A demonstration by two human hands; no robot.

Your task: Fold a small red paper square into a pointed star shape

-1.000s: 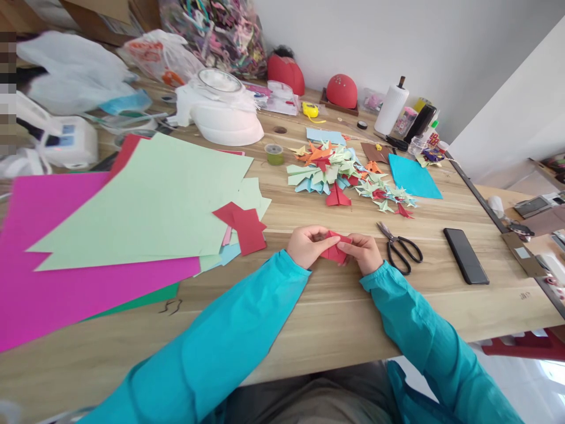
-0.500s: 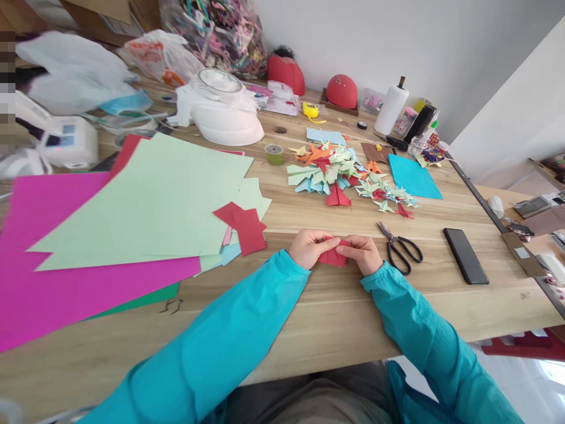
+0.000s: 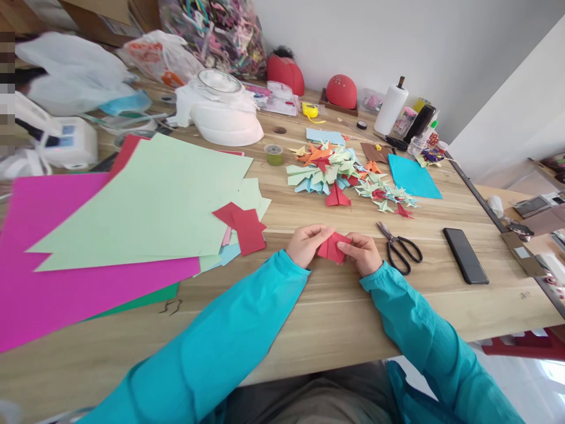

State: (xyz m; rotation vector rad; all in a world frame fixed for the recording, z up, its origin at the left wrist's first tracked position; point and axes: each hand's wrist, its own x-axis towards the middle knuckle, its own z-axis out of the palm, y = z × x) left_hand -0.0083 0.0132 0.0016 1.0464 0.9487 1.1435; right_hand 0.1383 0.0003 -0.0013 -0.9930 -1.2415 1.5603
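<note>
I see the near edge of the table (image 3: 335, 330) running across the lower part of the frame, with a band of bare wood between it and the hands, the widest open room on view. At centre frame my left hand (image 3: 305, 244) and right hand (image 3: 362, 254) are both pinched onto a red folded paper (image 3: 332, 248), fingers closed on its two ends, and it sits low over the wood, though I cannot tell whether it touches. Just right of the right hand lie black scissors (image 3: 401, 247), blades toward the upper left, and further right a dark phone (image 3: 465, 255), near the table's right edge. To the left the room is tighter: red scraps (image 3: 243, 227) lie near the left hand, on a fan of big sheets, pale green sheet (image 3: 150, 200) over magenta sheet (image 3: 66, 282), filling the left half. Above the hands there is a clear strip of wood, then a pile of folded paper figures (image 3: 339, 174) and a blue sheet (image 3: 412, 176). The surface is light wood grain, with a white wall behind at the top. The red paper's long axis runs across the frame from hand to hand, its right end a touch higher and one corner dipping toward the near edge; its folds are too small to read.
</note>
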